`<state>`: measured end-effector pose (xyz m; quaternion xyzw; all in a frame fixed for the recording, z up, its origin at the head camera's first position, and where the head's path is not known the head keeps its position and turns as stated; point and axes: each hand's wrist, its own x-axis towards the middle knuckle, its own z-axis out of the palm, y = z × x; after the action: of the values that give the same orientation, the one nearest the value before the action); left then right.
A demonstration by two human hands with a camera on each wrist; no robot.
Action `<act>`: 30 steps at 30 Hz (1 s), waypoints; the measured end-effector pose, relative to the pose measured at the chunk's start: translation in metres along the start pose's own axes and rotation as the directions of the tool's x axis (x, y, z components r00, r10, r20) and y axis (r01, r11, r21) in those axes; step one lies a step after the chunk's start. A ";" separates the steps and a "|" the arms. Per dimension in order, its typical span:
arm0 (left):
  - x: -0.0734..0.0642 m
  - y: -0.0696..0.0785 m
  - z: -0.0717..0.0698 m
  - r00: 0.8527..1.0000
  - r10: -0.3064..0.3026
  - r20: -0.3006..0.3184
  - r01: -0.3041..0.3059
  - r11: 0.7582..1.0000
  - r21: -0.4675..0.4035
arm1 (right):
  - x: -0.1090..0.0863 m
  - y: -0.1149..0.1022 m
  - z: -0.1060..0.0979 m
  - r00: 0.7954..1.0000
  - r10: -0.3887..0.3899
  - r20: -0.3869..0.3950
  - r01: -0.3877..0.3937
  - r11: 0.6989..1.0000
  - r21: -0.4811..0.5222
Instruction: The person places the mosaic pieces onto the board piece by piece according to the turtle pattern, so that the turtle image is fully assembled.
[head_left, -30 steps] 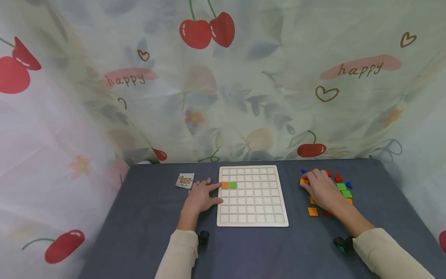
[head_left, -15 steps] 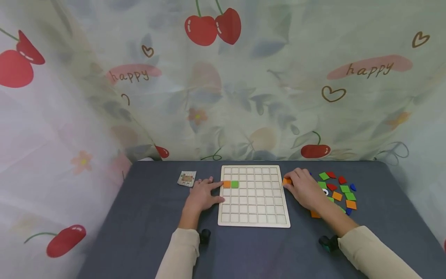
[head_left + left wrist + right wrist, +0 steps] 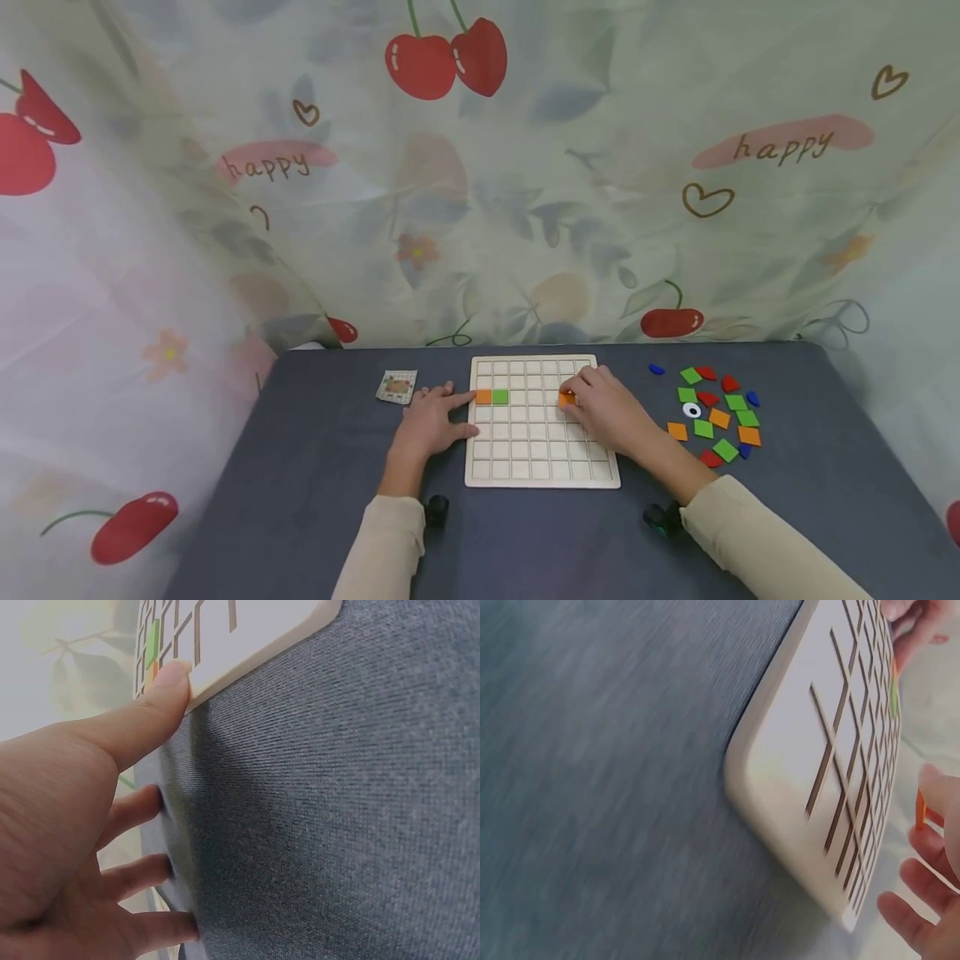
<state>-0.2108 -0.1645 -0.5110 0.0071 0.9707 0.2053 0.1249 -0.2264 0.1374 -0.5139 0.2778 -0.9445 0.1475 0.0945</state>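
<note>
A pale board with a grid of square cells [image 3: 536,468] lies on the table. My left hand [image 3: 429,423] rests at its left edge, index finger and thumb stretched out to the rim; the left wrist view shows the thumb [image 3: 161,697] on the edge. In a row near that index fingertip sit an orange square tile [image 3: 483,397] and a green square tile [image 3: 500,397]. My right hand [image 3: 611,410] is over the board's right part, pinching another orange square tile [image 3: 920,808] between thumb and fingers.
Right of the board lie scattered tiles: green squares [image 3: 703,428], orange squares [image 3: 749,436], red pieces [image 3: 731,383], blue pieces [image 3: 656,369] and a white ring-like piece [image 3: 692,410]. A small patterned card [image 3: 397,387] lies left of the board. A printed curtain [image 3: 570,250] hangs behind.
My right hand has moved left from the scattered tiles to above the board, carrying the orange square tile. My left hand has stayed at the board's left edge.
</note>
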 end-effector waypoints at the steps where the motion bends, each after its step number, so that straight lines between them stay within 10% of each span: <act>1: -0.001 0.000 0.000 1.000 0.002 -0.001 -0.002 1.000 0.000 | 0.002 -0.004 0.001 1.000 -0.007 -0.002 0.007 1.000 0.008; 30: -0.001 0.001 -0.004 1.000 0.013 0.010 -0.014 1.000 0.021 | 0.044 -0.064 0.028 0.997 -0.033 0.067 0.024 0.992 0.122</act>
<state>-0.2111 -0.1652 -0.5065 0.0161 0.9721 0.1958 0.1285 -0.2299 0.0550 -0.5146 0.3014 -0.9325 0.1934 0.0470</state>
